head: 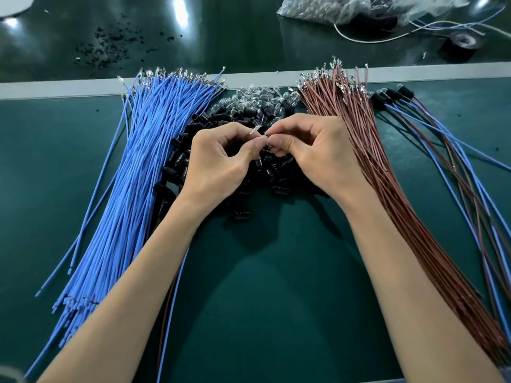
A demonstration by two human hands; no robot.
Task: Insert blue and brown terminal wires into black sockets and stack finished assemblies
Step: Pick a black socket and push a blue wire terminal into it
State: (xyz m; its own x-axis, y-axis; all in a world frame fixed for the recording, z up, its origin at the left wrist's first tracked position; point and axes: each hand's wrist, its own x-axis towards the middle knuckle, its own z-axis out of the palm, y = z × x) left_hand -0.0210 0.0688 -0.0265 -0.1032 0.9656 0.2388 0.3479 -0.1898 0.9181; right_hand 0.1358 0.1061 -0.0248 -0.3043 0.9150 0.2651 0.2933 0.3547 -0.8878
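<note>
Two hands meet over the heap of black sockets (179, 150) mid-mat. The left hand (221, 158) is curled, thumb and forefinger pinching a small part (255, 131) with a pale tip, and the right hand (312, 153) pinches it from the other side; too small to tell socket from terminal. Blue wires (143, 167) fan out at left and brown wires (367, 150) at right, thin, limp and light, by my judgement best taken just behind the metal end, the sockets hard, slick and apt to roll. Clear bulbs (257, 98) touch the heap's far side, finished assemblies (431, 139) lie far right so a reach there crosses the brown bundle, and the tape roll (461, 45) and plastic bag (331, 9) sit well apart at the back.
</note>
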